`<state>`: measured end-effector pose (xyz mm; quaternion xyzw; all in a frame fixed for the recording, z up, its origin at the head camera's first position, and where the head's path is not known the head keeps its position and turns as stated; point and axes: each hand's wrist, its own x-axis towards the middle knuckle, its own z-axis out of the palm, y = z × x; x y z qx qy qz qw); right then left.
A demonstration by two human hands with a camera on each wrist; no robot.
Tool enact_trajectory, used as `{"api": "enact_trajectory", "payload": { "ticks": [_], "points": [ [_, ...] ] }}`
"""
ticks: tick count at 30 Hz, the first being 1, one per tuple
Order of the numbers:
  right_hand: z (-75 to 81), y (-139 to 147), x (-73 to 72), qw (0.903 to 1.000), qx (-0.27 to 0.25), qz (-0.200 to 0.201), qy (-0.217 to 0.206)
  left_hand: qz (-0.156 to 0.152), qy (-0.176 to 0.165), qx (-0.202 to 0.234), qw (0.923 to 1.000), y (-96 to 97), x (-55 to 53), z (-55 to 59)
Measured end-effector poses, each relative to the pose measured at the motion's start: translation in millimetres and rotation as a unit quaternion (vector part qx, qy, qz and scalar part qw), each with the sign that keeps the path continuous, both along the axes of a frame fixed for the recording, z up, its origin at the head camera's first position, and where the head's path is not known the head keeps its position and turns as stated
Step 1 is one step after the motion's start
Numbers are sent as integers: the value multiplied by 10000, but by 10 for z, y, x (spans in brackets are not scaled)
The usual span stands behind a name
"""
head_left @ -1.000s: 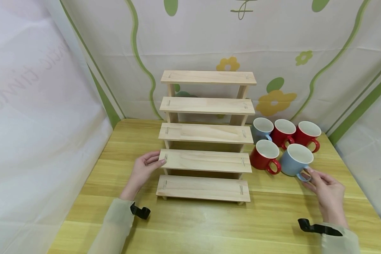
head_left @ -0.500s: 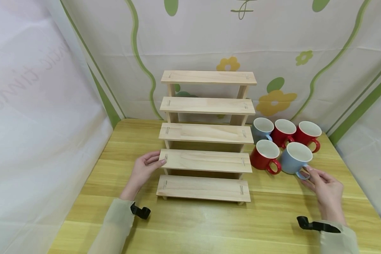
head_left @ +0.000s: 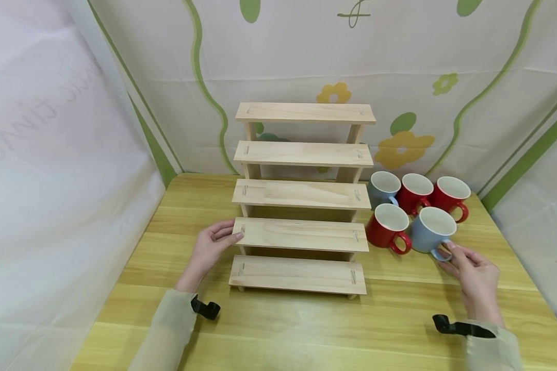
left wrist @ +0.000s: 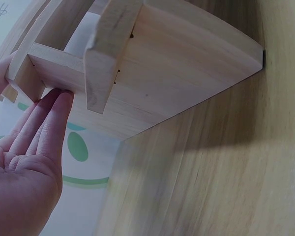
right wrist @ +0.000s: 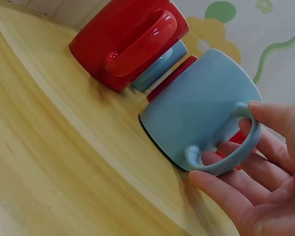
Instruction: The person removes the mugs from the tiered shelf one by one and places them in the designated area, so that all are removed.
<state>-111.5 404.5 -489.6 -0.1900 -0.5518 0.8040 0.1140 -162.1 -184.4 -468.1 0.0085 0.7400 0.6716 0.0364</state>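
Note:
A tiered wooden display stand (head_left: 301, 234) rises in steps at the middle of the table. My left hand (head_left: 212, 246) grips the left end of its second step from the bottom, thumb on top. From the left wrist view, the fingers (left wrist: 54, 115) reach under that board. On the right, my right hand (head_left: 475, 275) holds a light blue mug (head_left: 429, 234) by its handle. Fingers (right wrist: 253, 169) curl behind the handle in the right wrist view, where the mug stands close over the table. Immediately left of it is a red mug (head_left: 384, 232), its handle turned toward the front.
Behind these two mugs stand a grey-blue mug (head_left: 380, 193) and two red mugs, one in the middle (head_left: 410, 198) and another red mug (head_left: 445, 201) to the right. The wood-grain table (head_left: 288, 330) extends in front. Printed curtains (head_left: 278, 62) close off the back and sides.
The light blue mug has shifted slightly back and left with my right hand, close up to the other mugs. My left hand and the stand keep their places.

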Motion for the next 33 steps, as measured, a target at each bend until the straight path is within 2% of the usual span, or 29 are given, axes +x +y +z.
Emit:
{"api": "enact_trajectory", "payload": {
  "ticks": [7, 24, 26, 28, 30, 31, 32, 33],
  "points": [
    [-49, 32, 10, 9996, -196, 76, 166, 20, -1, 38, 10000, 7, 3, 5],
    [-93, 42, 23, 9993, -103, 172, 308, 0, -46, 63, 10000, 6, 6, -8],
    [-97, 56, 26, 9994, 70, 182, 272, -3, -34, 35, 10000, 4, 5, -12],
    [-95, 83, 26, 9979, 610, 136, 137, -4, -26, 26, 10000, 3, 1, -17],
    [-67, 126, 32, 9866, 1620, 114, -184, -5, -20, 19, 10000, 2, -2, -20],
    [-47, 149, 36, 9743, 2219, 101, -377, -7, -19, 14, 10000, 2, -1, -20],
    [-20, 176, 41, 9567, 2852, 135, -572, -11, -18, 11, 10000, 2, -1, -20],
    [10, 201, 41, 9340, 3486, 198, -750, -14, -19, 18, 10000, 1, -1, -20]
  ]
}}
